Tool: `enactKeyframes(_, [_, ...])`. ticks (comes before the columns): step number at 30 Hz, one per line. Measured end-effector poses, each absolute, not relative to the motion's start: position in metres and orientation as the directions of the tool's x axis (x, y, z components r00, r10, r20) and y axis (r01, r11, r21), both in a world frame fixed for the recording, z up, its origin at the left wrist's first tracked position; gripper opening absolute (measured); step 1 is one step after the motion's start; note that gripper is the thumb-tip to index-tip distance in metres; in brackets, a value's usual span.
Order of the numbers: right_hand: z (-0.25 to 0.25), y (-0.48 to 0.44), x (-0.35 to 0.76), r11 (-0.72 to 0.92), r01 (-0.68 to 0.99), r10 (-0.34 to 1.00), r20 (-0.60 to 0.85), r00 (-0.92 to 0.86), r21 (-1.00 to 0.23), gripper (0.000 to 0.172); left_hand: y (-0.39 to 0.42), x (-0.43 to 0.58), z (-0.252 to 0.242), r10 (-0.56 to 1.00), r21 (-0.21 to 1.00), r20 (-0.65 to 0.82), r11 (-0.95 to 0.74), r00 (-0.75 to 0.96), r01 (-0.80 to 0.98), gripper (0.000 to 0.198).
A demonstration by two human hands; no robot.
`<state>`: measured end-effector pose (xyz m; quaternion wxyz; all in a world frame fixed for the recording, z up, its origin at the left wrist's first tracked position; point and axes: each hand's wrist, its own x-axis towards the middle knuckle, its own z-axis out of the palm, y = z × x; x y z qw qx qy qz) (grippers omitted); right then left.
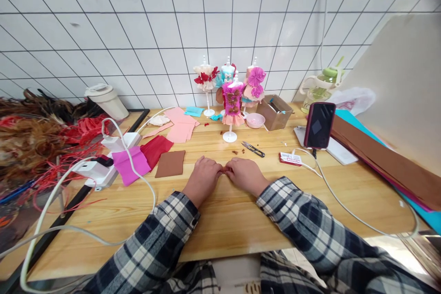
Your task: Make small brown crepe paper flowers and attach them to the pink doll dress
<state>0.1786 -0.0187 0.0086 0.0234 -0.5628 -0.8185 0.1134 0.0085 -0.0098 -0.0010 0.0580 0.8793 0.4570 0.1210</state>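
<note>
My left hand (205, 177) and my right hand (245, 174) meet fingertip to fingertip over the wooden table. Both are closed in a pinch; whatever is between the fingers is too small and hidden to name. Just beyond them lie thread snips (253, 149) and small brown scraps (234, 152). Left of my left hand is a square of brown crepe paper (170, 164), with red (156, 150) and magenta (131, 165) pieces beside it. Straight ahead stands a small white dress form (233, 101) in a magenta dress with brown bows and a pink skirt.
More dressed forms (206, 78), a pink bowl (255, 120) and a cardboard box (274, 112) stand behind. On the right are a propped phone (320, 125), a power bank (290, 159) and its cable. Power strips (98, 172), white cables and feathers (31, 147) crowd the left.
</note>
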Motion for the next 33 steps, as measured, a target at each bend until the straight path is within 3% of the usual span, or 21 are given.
enactKeyframes(14, [0.0135,-0.0192,0.1788,0.329,0.920,0.926,-0.119,-0.359,-0.212,0.029,-0.0098,0.0081,-0.0023,0.796,0.220,0.171,-0.605,0.580,0.766,0.022])
enactKeyframes(24, [0.0090,-0.0219,0.1792,0.365,0.899,0.924,-0.022,-0.381,-0.241,0.027,-0.0144,0.0085,0.0035,0.813,0.172,0.165,-0.582,0.559,0.795,0.024])
enactKeyframes(33, [0.0055,-0.0183,0.1788,0.395,0.892,0.912,-0.023,-0.410,-0.220,0.027,-0.0137,0.0085,0.0005,0.830,0.198,0.163,-0.557,0.533,0.807,0.022])
